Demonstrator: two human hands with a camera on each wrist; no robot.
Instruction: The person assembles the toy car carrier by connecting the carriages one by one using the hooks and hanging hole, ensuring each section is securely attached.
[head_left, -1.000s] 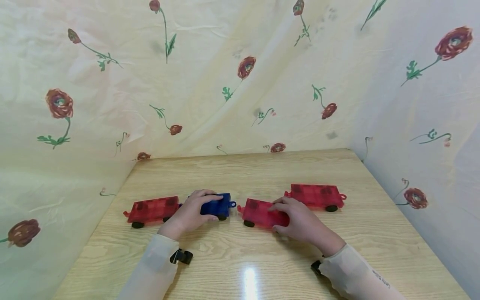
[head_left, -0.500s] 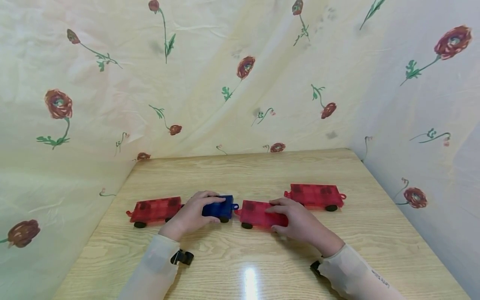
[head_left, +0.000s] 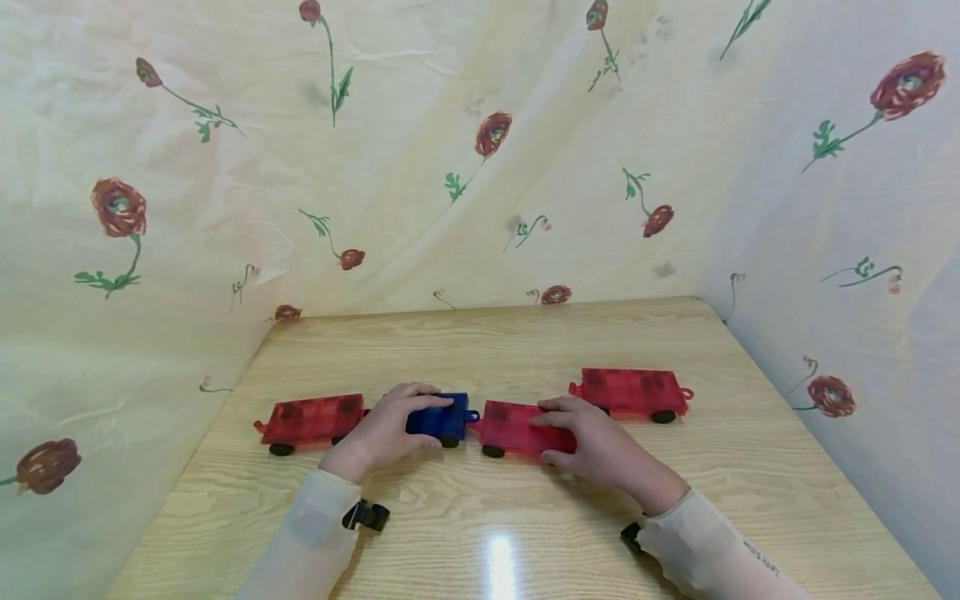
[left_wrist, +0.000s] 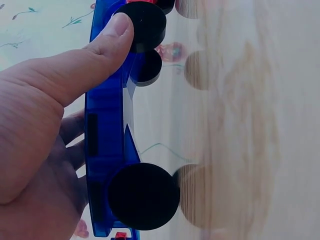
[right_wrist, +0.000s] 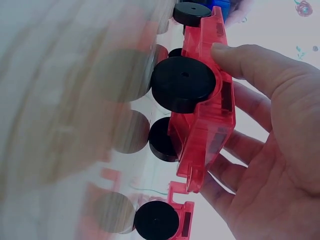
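In the head view my left hand (head_left: 382, 429) grips a see-through blue toy train car (head_left: 442, 417) by its sides, thumb near a black wheel (left_wrist: 145, 25) in the left wrist view. My right hand (head_left: 596, 437) holds a red toy train car (head_left: 510, 427) of the same kind, thumb on its near side. The red car's hook meets the blue car's ring (head_left: 473, 416) between the hands. Another red car (head_left: 311, 419) stands at the blue car's left end, its joint partly hidden by my left hand. All stand on their wheels.
A third red car (head_left: 630, 392) stands apart, just behind my right hand, with a hook on its left and a ring on its right. The wooden table (head_left: 480, 517) ends at a flowered cloth (head_left: 420, 167) behind and at the sides.
The blue car and the left red car have rolled a little to the right with my left hand. The gap to the red car in my right hand has closed.
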